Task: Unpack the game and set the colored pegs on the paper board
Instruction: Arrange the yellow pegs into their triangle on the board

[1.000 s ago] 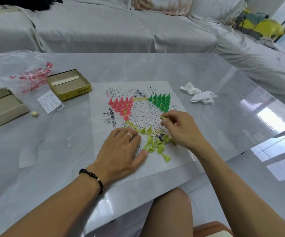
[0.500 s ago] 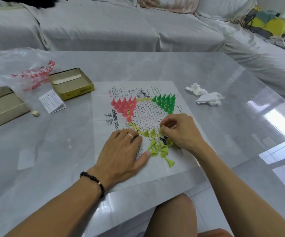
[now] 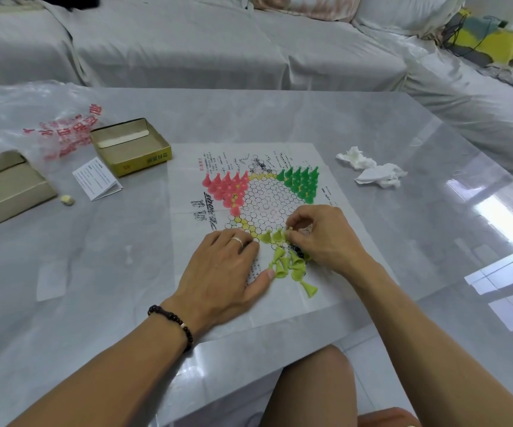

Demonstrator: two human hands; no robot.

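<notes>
Head view: a yellow-green plastic peg (image 3: 289,232) is pinched by the right hand (image 3: 320,238) over the white paper board (image 3: 193,272), which is pressed flat on the grey bench (image 3: 372,134) by the released left hand (image 3: 221,272).

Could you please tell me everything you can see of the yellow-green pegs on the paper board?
The yellow-green pegs are small cone-shaped pieces with knobbed tops, apparently plastic. Two stand upright in a row on the near edge of the hexagon grid, and most lie tipped in a loose heap just nearer the person on the paper board. The right hand pinches one more beside the upright pair. The left hand presses flat, thumb beside the heap.
</notes>
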